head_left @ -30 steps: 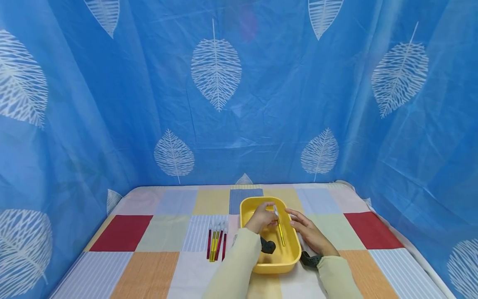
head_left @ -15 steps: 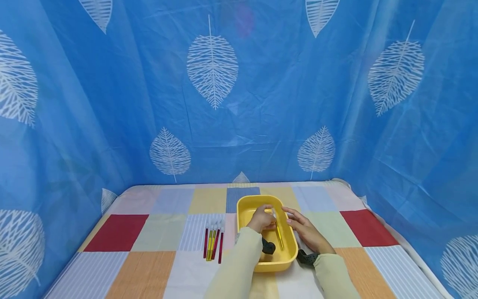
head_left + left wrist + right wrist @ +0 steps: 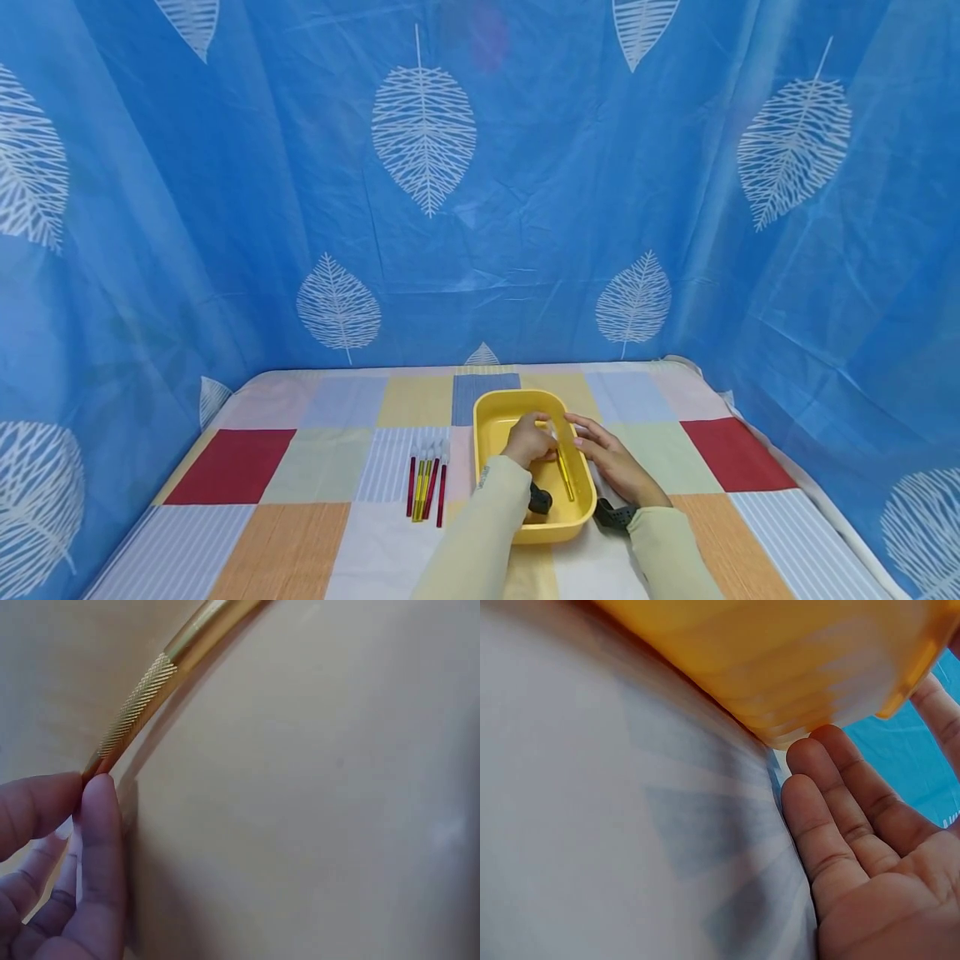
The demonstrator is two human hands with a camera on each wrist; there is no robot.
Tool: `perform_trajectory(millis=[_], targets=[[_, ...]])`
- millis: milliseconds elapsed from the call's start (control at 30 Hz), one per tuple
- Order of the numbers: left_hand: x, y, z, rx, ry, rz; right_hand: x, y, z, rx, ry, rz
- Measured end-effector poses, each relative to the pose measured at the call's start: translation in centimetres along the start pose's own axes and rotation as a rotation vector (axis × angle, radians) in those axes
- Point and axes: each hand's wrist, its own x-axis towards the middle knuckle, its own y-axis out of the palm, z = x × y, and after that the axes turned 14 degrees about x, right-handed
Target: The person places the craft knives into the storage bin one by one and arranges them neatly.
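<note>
In the head view my left hand reaches into a yellow plastic tray. Its thumb and a finger pinch a gold craft knife just beyond the knurled grip, as the left wrist view shows. That knife lies lengthwise along the tray's right side, its clear-capped end partly hidden by the hand. My right hand rests against the right outer wall, with fingertips at the rim. From the right wrist its fingers look straight, several of them low beside the tray's underside.
Left of the tray, several red and gold craft knives with clear caps lie side by side on the patchwork tablecloth. A blue curtain with white leaves hangs behind and at both sides.
The left hand has lowered the craft knife onto the tray's right side and still pinches it. The right hand stays at the rim. The whole head view has shifted slightly.
</note>
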Motion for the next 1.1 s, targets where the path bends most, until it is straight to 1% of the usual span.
perform_trajectory(millis=[100, 233, 400, 567, 633, 733, 833, 967, 1100], targets=[[0.1, 0.1, 0.2, 0.044, 0.012, -0.025, 0.0, -0.1, 0.0, 0.001, -0.007, 0.007], [0.2, 0.0, 0.3, 0.067, 0.029, -0.048, 0.1, -0.1, 0.1, 0.003, -0.016, 0.022], [0.0, -0.1, 0.1, 0.064, 0.017, -0.060, 0.1, -0.2, 0.1, 0.008, -0.016, 0.028], [-0.1, -0.1, 0.1, 0.021, 0.001, -0.064, 0.0, -0.1, 0.1, 0.014, -0.011, 0.020], [-0.2, -0.2, 0.1, 0.025, 0.006, -0.068, -0.1, -0.1, 0.0, 0.016, -0.008, 0.019], [-0.1, -0.4, 0.1, 0.057, 0.026, -0.095, 0.0, -0.1, 0.0, 0.016, -0.005, 0.016], [0.1, -0.4, 0.1, 0.068, 0.048, -0.121, 0.0, -0.1, -0.1, 0.009, -0.005, 0.010], [0.2, -0.5, -0.5, 0.020, 0.059, -0.118, 0.0, -0.2, -0.1, 0.004, -0.011, 0.006], [-0.1, -1.0, -1.2, -0.036, 0.057, -0.102, 0.1, -0.1, -0.2, 0.004, -0.011, 0.004]])
